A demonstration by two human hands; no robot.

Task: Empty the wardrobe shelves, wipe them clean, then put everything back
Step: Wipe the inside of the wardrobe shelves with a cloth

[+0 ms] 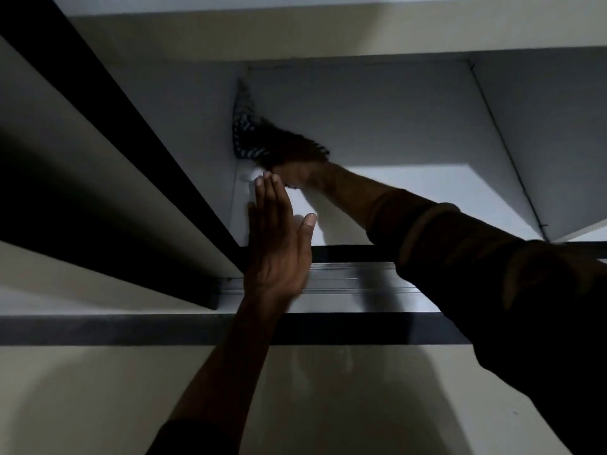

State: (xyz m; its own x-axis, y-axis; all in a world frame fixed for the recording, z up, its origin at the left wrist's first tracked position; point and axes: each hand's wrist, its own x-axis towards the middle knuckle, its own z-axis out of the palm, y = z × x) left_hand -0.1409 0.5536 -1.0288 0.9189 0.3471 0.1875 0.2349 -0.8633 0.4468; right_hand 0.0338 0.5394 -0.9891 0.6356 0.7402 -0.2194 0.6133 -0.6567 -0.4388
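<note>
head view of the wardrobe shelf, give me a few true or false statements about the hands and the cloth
1. The left hand has straight fingers, flat against the white side panel. True.
2. The right hand holds nothing. False: it presses a dark patterned cloth into the back left corner.
3. The right arm wears a dark long sleeve. True.
4. Folded clothes fill the upper compartment. False: only the cloth and hand show there.
</note>
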